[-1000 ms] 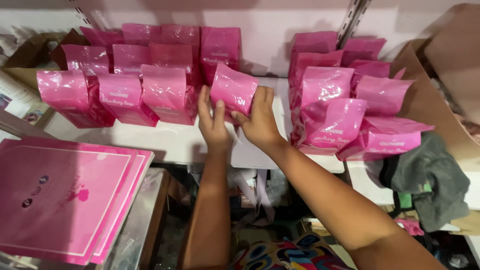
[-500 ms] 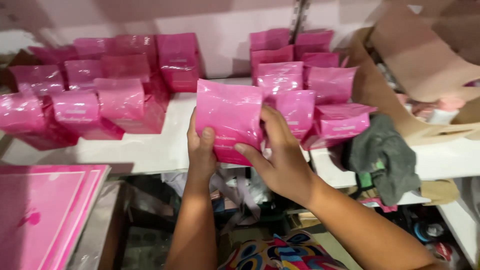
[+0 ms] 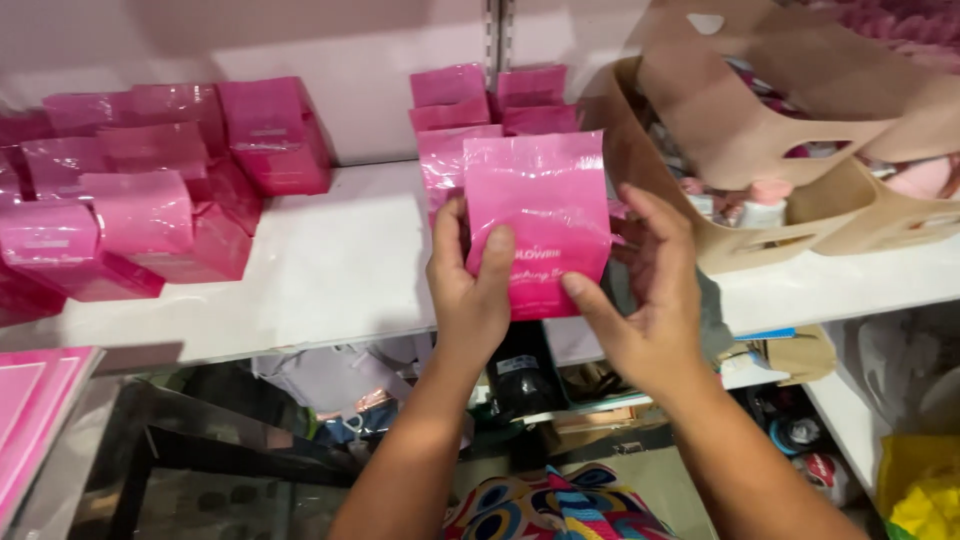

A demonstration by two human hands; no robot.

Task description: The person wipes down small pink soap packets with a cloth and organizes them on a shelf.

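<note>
**Two hands hold a pink pouch above a white shelf**

The long white shelf [image 3: 330, 270] is the landmark. On its left end stands a cluster of glossy pink foil pouches [image 3: 150, 190]. Above the shelf's middle, the left hand [image 3: 470, 290] grasps a flat glossy pink foil pouch [image 3: 540, 215] by its left edge, thumb laid across the front. The right hand [image 3: 650, 300] pinches the same pouch at its lower right corner, fingers spread behind it. Behind the held pouch, more pink pouches [image 3: 490, 100] stand at the shelf's back. On the shelf's right end sits a tan cardboard carrier with cut-out handles [image 3: 790, 140].
</note>
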